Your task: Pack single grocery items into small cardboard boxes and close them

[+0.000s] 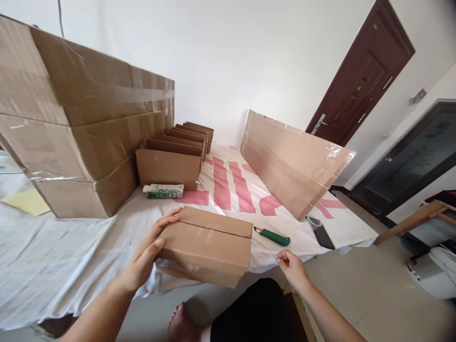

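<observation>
My left hand (151, 244) grips the left end of a brown cardboard box (210, 242), thumb and fingers around its edge. The box lies at the table's front edge with a seam along its top. My right hand (289, 265) is closed, fingertips pinched together, to the right of the box at the table edge; what it holds, if anything, is too small to make out. A green-handled cutter knife (273, 236) lies on the cloth just right of the box. Behind the box is a small green and white carton (165, 191).
Large taped boxes (103, 99) stand at the left, beside a row of open boxes (169, 166). A bent cardboard sheet (285, 156) stands at the right. Near the right table edge are a dark phone-like object (323, 236) and a clear cup (314, 222). White cloth (85, 251) covers the table.
</observation>
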### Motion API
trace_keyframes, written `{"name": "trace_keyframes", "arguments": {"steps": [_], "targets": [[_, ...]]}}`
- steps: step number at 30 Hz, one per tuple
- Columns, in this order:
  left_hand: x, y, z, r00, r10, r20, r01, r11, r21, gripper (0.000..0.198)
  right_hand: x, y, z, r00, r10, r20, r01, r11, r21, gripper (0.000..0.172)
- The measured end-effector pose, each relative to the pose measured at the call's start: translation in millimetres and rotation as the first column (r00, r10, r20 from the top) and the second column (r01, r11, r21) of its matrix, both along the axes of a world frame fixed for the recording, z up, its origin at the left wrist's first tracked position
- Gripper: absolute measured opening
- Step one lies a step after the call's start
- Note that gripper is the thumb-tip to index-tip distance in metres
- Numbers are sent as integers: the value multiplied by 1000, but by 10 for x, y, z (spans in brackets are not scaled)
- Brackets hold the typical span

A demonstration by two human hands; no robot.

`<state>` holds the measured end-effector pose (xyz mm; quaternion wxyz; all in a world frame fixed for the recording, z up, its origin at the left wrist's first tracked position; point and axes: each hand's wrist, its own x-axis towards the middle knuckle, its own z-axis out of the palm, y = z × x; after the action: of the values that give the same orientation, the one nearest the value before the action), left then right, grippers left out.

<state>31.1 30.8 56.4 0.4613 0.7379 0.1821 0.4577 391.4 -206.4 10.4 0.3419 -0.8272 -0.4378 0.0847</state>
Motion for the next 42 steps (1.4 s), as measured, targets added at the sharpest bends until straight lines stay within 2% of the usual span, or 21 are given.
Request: {"name": "trace_keyframes", "arguments": {"steps": [8,14,21,27,33,42], "targets": [[-2,-2,14,1000,-20,13,20,1000,0,42,-99,-32,220,967,125,222,-97,986,-132,24],[-1,1,-5,999,-47,18,47,999,-27,42,-16,-116,153,960,122,252,-75,979,-189,34],[-1,46,-81,996,-56,69,58,998,-29,40,99,-150,18,976,85,201,-51,984,-171,36],[-2,40,-72,996,-63,61,66,997,-36,41,171,-222,-27,997,47,66,-38,991,-127,30],[22,47,-66,994,-56,93,59,998,-30,40,253,-293,-24,999,25,-36,-28,995,-99,26],[15,43,-75,994,-55,92,59,998,-33,40,344,-174,22,1000,2,-21,-4,994,-105,19]]}}
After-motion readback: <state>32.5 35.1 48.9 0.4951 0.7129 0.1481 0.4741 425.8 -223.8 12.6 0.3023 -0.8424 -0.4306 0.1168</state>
